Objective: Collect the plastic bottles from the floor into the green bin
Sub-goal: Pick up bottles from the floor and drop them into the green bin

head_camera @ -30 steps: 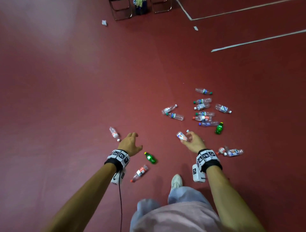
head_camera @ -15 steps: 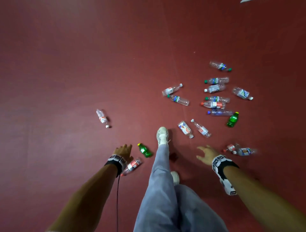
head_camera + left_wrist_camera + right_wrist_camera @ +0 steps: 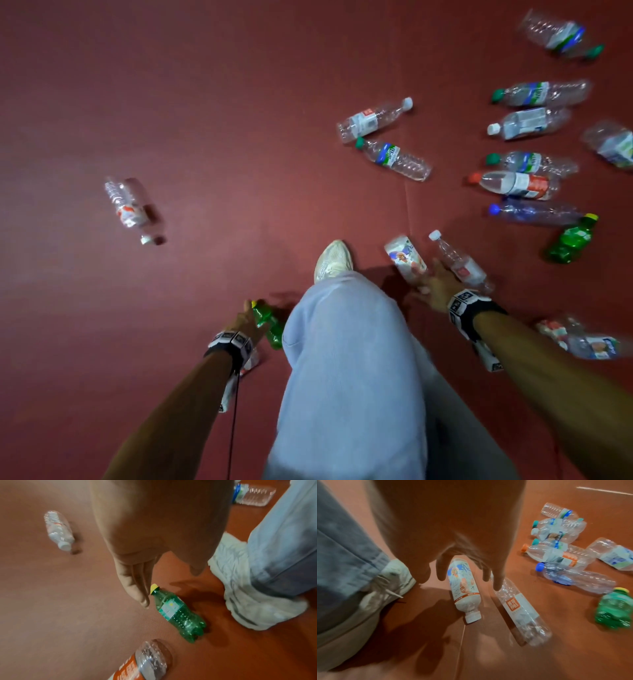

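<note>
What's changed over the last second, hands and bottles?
Both hands dropped toward the floor: left hand now reaches the green bottle, right hand straddles the cartoon-label bottle. Neither grips yet. The person stepped forward. The bottles stayed put.

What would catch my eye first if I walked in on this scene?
Probably the scatter of empty plastic bottles lying across the dark red floor, thickest at the right. Next, the person bending over them: the left hand reaches down beside a small green bottle, and the right hand comes down over a white-labelled bottle.
</note>
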